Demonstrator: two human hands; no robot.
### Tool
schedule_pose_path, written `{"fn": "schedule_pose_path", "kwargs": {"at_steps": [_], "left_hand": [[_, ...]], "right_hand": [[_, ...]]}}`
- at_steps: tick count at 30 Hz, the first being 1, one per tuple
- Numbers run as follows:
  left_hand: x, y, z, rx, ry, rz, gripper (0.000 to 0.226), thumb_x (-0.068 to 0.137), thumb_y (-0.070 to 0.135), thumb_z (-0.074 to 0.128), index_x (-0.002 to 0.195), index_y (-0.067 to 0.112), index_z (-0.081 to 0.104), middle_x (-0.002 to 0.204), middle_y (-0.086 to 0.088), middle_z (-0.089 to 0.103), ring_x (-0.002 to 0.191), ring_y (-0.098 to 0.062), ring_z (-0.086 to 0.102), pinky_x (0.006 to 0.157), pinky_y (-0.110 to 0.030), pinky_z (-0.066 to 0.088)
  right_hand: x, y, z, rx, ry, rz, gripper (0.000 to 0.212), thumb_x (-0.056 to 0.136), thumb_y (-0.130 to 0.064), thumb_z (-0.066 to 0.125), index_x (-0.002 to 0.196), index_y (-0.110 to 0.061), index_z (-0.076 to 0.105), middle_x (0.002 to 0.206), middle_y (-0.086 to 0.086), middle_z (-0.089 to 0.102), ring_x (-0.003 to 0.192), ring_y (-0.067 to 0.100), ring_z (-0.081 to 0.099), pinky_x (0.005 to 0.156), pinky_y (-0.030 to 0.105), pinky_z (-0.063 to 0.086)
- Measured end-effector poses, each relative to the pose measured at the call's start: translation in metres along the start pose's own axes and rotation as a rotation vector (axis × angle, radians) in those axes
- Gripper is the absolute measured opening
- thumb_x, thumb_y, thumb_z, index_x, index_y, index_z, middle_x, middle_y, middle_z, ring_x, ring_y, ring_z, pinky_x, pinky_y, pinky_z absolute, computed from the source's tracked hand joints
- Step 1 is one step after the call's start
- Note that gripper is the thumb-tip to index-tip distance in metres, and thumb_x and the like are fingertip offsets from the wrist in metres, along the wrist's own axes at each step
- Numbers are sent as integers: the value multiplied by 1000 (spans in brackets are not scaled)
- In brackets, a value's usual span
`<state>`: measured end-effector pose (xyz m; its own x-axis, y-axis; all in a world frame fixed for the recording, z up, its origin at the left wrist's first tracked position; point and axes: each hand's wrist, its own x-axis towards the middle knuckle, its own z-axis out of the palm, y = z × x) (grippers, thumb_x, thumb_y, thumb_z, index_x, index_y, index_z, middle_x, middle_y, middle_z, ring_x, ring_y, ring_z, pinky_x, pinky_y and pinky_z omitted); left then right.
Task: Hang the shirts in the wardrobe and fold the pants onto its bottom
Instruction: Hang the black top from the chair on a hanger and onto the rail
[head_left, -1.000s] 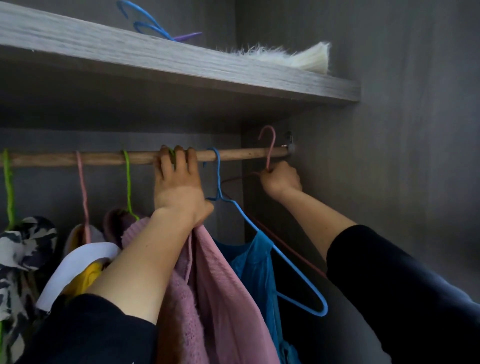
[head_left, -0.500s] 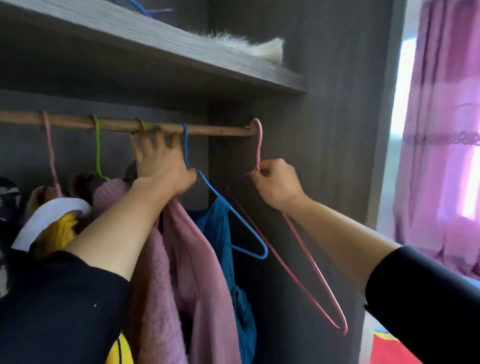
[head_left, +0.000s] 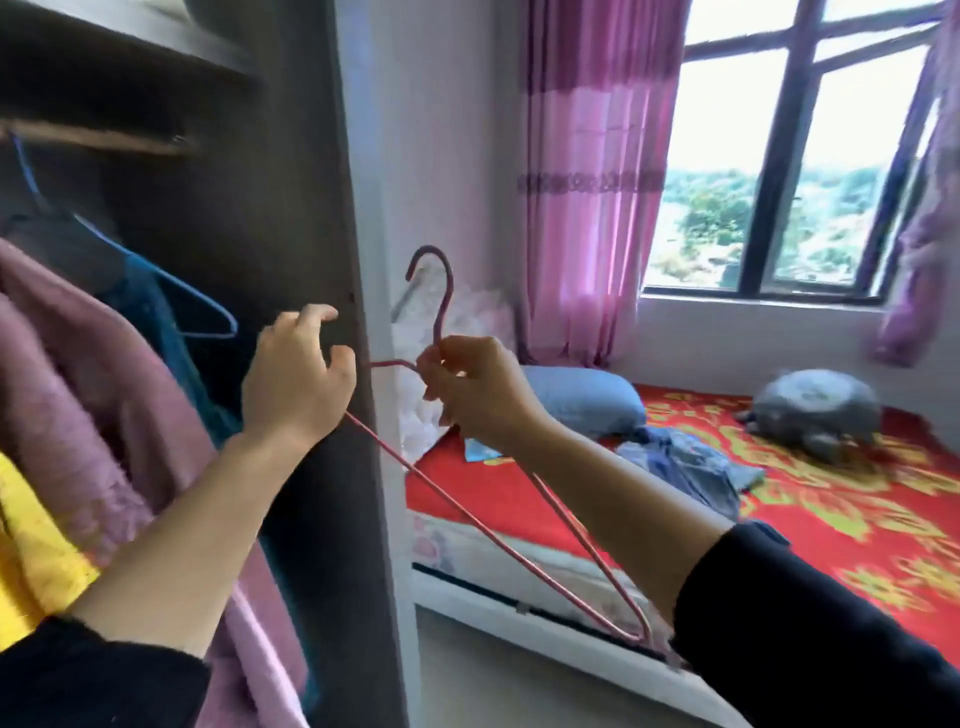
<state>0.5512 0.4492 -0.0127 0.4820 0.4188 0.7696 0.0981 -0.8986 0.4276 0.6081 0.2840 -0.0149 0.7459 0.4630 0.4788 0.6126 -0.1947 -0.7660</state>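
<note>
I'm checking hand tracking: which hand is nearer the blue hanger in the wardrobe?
Left. The left hand hovers just right of the blue hanger; the right hand is farther right, gripping the pink hanger.

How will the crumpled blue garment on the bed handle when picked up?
The blue garment lies in soft crumpled folds on the bed, so probably floppy: it should sag and unfurl from one grip point. It looks thin, so likely light.

Cannot see the lower corner of the pink hanger (head_left: 467, 511) behind the right sleeve (head_left: 805, 623), nor the left end of the blurred rail (head_left: 104, 137), cut by the edge.
</note>
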Motion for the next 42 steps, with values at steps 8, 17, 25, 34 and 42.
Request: {"fn": "schedule_pose_path", "kwargs": {"at_steps": [8,17,25,34,42], "left_hand": [[-152,147,77,-266,-445,7,39,85,14,52,124,12,55,122,-15,57,115,-33,48,93,-41,40],[-297,329,142,-493,-817,196,40,85,13,51,125,14,55,122,-12,58,117,-28,49,93,-39,41],[-401,495,184,-655,-1050,419,38,87,15,51,125,17,53,126,-9,55,117,-27,48,92,-39,43],[-511,642,171,-837,-1244,671,37,87,17,50,123,16,56,123,-9,56,117,-28,47,90,-38,41],[-621,713,110,-909,-1476,929,34,85,21,49,118,17,55,118,-7,55,114,-28,48,83,-37,43]], "right_hand": [[-188,66,-144,-124,46,319,11,90,-12,61,85,-5,69,65,1,66,53,13,60,47,32,50],[-349,105,-277,-184,282,721,12,89,-8,60,96,-2,68,71,11,66,50,15,57,38,22,43],[-464,123,-396,-244,611,966,10,90,-6,55,88,-9,65,74,9,64,50,15,52,35,16,34],[-594,106,-495,-480,1115,1103,22,89,-24,60,73,-9,66,58,-5,61,47,-1,51,56,24,43],[-714,35,-559,-623,1422,1158,25,88,-20,59,63,-19,57,57,-1,61,44,1,49,55,25,37]]}}
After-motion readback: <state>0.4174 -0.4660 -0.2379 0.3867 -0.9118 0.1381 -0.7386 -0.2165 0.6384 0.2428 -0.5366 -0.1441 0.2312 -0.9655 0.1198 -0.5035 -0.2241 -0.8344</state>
